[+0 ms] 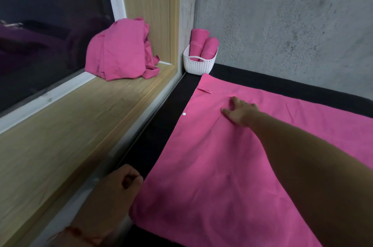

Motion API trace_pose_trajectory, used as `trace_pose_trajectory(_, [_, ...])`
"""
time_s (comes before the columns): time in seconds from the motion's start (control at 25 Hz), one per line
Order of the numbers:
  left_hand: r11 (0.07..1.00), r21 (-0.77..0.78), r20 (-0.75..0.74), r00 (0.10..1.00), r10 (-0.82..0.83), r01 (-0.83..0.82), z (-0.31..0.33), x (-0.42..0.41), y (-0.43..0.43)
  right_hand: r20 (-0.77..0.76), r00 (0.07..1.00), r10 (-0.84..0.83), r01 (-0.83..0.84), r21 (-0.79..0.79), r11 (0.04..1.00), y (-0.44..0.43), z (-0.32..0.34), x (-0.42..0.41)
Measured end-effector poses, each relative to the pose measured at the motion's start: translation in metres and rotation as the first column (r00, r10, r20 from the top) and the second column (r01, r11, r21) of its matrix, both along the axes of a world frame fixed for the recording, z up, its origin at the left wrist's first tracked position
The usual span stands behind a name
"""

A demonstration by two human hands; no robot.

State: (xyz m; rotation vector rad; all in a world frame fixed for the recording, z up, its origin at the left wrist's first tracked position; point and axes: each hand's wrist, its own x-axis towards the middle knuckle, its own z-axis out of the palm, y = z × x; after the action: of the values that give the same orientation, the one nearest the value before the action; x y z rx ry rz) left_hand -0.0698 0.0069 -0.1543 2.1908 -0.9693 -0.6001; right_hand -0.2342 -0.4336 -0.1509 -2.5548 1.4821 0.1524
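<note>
While two rolls [203,45] sit in the basket [198,65], your right hand [240,112] presses flat on the spread cloth [212,166]; I cannot tell whether your curled left hand [123,182] grips anything; the sill pile [119,51] is not yet rolled.

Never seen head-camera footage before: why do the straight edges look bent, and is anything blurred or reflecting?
Head view: the wide lens bows the wooden sill; the left hand and near sill are blurred, the right hand on the pink cloth sharper; the dark window carries faint reflections; light is dim, shadows soft.
</note>
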Motion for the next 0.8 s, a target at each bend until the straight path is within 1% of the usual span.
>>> trace_pose_trajectory(0.04, [0.999,-0.043,0.062,0.998,0.021,-0.019,0.002,-0.005,-0.008,0.022,1.000,0.020,-0.019,-0.043,0.999,0.006,-0.001,-0.003])
trace_pose_trajectory(0.12, [0.990,-0.139,0.147,0.989,-0.002,0.022,0.000,-0.014,-0.028,0.109,0.993,0.035,-0.022,-0.111,0.994,0.018,-0.002,-0.013])
trace_pose_trajectory(0.24, [0.963,-0.207,0.162,0.977,-0.138,0.170,-0.006,-0.030,-0.058,0.184,0.982,0.035,-0.015,-0.110,0.994,0.041,-0.006,-0.045])
trace_pose_trajectory(0.36, [0.923,-0.247,0.192,0.949,-0.251,0.294,-0.010,-0.053,-0.080,0.238,0.971,0.002,0.017,-0.076,0.997,0.072,-0.006,-0.102])
trace_pose_trajectory(0.48, [0.910,-0.217,0.271,0.917,-0.292,0.354,-0.013,-0.080,-0.097,0.246,0.968,-0.048,0.063,-0.056,0.996,0.104,-0.001,-0.166])
trace_pose_trajectory(0.52, [0.905,-0.195,0.324,0.896,-0.304,0.377,-0.015,-0.091,-0.101,0.244,0.968,-0.064,0.078,-0.049,0.996,0.116,0.000,-0.188])
trace_pose_trajectory(0.64, [0.874,-0.080,0.493,0.781,-0.383,0.479,-0.025,-0.130,-0.108,0.207,0.974,-0.096,0.111,-0.061,0.992,0.145,0.001,-0.258])
trace_pose_trajectory(0.72, [0.853,-0.028,0.527,0.733,-0.430,0.520,-0.029,-0.160,-0.108,0.184,0.975,-0.128,0.138,-0.044,0.989,0.163,0.001,-0.302])
trace_pose_trajectory(0.8, [0.838,-0.023,0.540,0.712,-0.449,0.546,-0.034,-0.184,-0.105,0.175,0.972,-0.158,0.164,-0.024,0.986,0.177,0.001,-0.338])
